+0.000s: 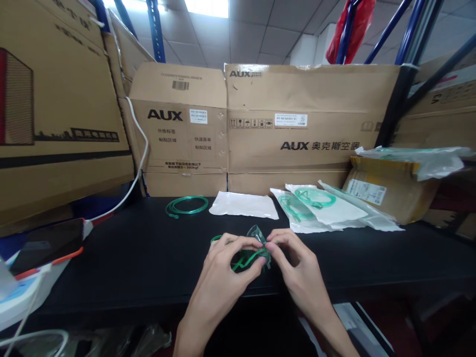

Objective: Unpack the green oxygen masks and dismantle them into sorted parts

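My left hand (227,264) and my right hand (299,263) meet above the black table. Between their fingertips is a clear, green-tinted plastic oxygen mask (256,233) with a green strap (248,261). The left fingers curl around its strap side, and the right thumb and forefinger pinch its other side. Both hands cover much of it, so its full shape is hidden. Farther back lies a coil of green tubing (190,212), touched by neither hand. Beside that coil, a flat white pouch (243,205) rests on the tabletop.
Several clear-and-white pouches with green tubing (327,210) overlap at the back right, beside a cardboard box (394,183) topped with more pouches. Large AUX cartons (260,148) wall off the rear. At left are a dark-screened device (50,243) and a white cable (143,148).
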Demonstrator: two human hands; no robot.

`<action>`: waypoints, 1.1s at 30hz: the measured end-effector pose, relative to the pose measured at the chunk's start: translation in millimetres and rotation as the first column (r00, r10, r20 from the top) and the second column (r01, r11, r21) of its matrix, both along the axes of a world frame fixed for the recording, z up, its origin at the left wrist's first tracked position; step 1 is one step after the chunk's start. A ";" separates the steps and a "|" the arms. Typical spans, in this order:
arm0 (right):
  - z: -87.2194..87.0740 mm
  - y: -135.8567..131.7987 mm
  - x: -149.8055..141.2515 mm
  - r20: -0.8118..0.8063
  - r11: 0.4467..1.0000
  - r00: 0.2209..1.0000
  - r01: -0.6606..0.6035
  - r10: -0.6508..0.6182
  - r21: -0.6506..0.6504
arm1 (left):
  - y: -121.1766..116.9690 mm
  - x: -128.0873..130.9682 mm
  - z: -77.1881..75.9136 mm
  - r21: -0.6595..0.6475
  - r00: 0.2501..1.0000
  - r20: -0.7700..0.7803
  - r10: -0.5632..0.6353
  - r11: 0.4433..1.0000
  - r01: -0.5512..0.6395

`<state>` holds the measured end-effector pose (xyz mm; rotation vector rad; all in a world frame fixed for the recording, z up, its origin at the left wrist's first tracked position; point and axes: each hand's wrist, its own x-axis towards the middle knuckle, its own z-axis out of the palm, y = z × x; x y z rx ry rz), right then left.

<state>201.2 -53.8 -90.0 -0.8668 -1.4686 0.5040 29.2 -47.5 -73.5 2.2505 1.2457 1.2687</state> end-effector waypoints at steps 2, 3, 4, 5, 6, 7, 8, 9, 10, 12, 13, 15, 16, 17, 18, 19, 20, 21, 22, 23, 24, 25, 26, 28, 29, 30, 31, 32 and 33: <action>-0.1 -0.2 0.4 -0.049 0.999 0.998 0.038 -0.037 0.007 | 0.2 0.2 -0.7 0.007 1.000 0.000 0.000 1.000 0.000; -0.3 -0.3 0.8 -0.084 0.998 0.994 0.070 -0.069 0.007 | 0.2 0.3 -0.9 0.009 1.000 0.000 0.003 1.000 -0.003; -0.6 -0.3 1.3 -0.120 0.994 0.987 0.106 -0.105 0.006 | 0.3 0.3 -1.0 0.009 1.000 0.001 0.006 1.000 -0.006; -0.9 -0.1 1.8 -0.152 0.990 0.979 0.137 -0.135 0.004 | 0.4 0.2 -1.0 0.007 1.000 0.003 0.011 1.000 -0.011; -1.2 0.2 2.3 -0.174 0.988 0.973 0.155 -0.153 0.001 | 0.4 0.1 -0.9 0.004 1.000 0.004 0.016 1.000 -0.016; -1.5 0.6 2.7 -0.184 0.988 0.971 0.158 -0.156 -0.005 | 0.4 -0.1 -0.9 -0.002 1.000 0.004 0.019 1.000 -0.019; -1.7 1.1 2.9 -0.180 0.989 0.973 0.146 -0.146 -0.012 | 0.3 -0.3 -0.8 -0.009 1.000 0.005 0.023 1.000 -0.023; -1.8 1.6 2.9 -0.162 0.992 0.979 0.125 -0.127 -0.023 | 0.3 -0.5 -0.8 -0.017 1.000 0.006 0.025 1.000 -0.025; -1.9 2.0 2.7 -0.132 0.994 0.985 0.104 -0.107 -0.032 | 0.2 -0.8 -0.8 -0.024 1.000 0.007 0.027 0.999 -0.027; -1.7 2.5 2.2 -0.054 0.995 0.995 0.084 -0.086 -0.044 | 0.1 -1.3 -0.9 -0.030 1.000 0.014 0.024 0.999 -0.024; -1.5 2.5 1.9 -0.015 0.996 0.996 0.083 -0.084 -0.044 | 0.2 -1.5 -1.0 -0.029 1.000 0.018 0.018 0.999 -0.018; -0.9 1.9 1.6 0.038 0.996 0.996 0.081 -0.079 -0.040 | 0.7 -2.0 -1.4 -0.026 1.000 0.030 0.001 1.000 0.000; -0.4 1.6 1.6 0.046 0.996 0.996 0.079 -0.077 -0.043 | 1.0 -2.3 -1.7 -0.028 0.999 0.037 -0.006 1.000 0.007; 0.0 1.3 1.7 0.046 0.996 0.996 0.075 -0.073 -0.051 | 1.4 -2.8 -2.1 -0.032 0.999 0.042 -0.014 0.999 0.015; 0.3 1.1 1.9 0.043 0.995 0.997 0.068 -0.065 -0.066 | 1.7 -3.3 -2.6 -0.039 0.999 0.050 -0.019 0.999 0.021; 0.5 1.2 2.1 0.035 0.995 0.998 0.059 -0.056 -0.086 | 1.9 -3.8 -3.0 -0.048 0.998 0.060 -0.026 0.998 0.028; 0.5 1.5 2.4 0.024 0.993 0.999 0.048 -0.046 -0.106 | 2.0 -4.3 -3.5 -0.056 0.997 0.072 -0.035 0.998 0.039; 0.3 2.0 2.7 0.017 0.991 0.999 0.033 -0.031 -0.127 | 2.0 -4.6 -3.9 -0.062 0.995 0.087 -0.045 0.997 0.050; 0.0 2.6 3.1 0.016 0.989 1.000 0.011 -0.009 -0.149 | 2.0 -4.7 -4.1 -0.068 0.993 0.101 -0.053 0.996 0.060; -0.4 3.2 3.3 0.024 0.985 1.000 -0.013 0.017 -0.170 | 1.9 -4.3 -4.2 -0.074 0.992 0.111 -0.055 0.995 0.064; -0.9 3.9 3.5 0.035 0.982 0.999 -0.034 0.041 -0.187 | 1.9 -3.5 -4.2 -0.078 0.992 0.113 -0.052 0.995 0.061; -1.3 4.4 3.5 0.049 0.979 0.997 -0.047 0.057 -0.198 | 2.0 -2.5 -4.1 -0.081 0.993 0.106 -0.042 0.995 0.051; -1.7 4.9 3.4 0.061 0.978 0.996 -0.049 0.062 -0.201 | 2.4 -1.4 -4.1 -0.079 0.995 0.096 -0.027 0.996 0.034; -2.3 5.7 3.1 0.049 0.983 0.999 -0.016 0.025 -0.181 | 3.8 -0.6 -4.2 -0.061 0.998 0.064 0.007 0.998 -0.003; -2.6 6.1 3.2 0.025 0.985 1.000 0.010 -0.006 -0.169 | 4.8 -1.8 -4.4 -0.047 0.999 0.043 0.028 0.999 -0.026; -2.8 6.5 3.8 -0.005 0.986 0.999 0.033 -0.035 -0.163 | 5.8 -4.6 -4.8 -0.031 0.998 0.019 0.053 0.998 -0.052; -3.1 6.8 5.1 -0.037 0.985 0.998 0.050 -0.057 -0.165 | 6.7 -9.3 -5.3 -0.016 0.996 -0.009 0.083 0.996 -0.083; -3.5 7.2 7.1 -0.063 0.983 0.995 0.064 -0.076 -0.172 | 7.4 -16.0 -5.8 0.001 0.992 -0.037 0.119 0.993 -0.119; -3.8 7.5 10.0 -0.080 0.980 0.992 0.081 -0.096 -0.181 | 7.8 -24.4 -6.4 0.018 0.985 -0.060 0.161 0.987 -0.161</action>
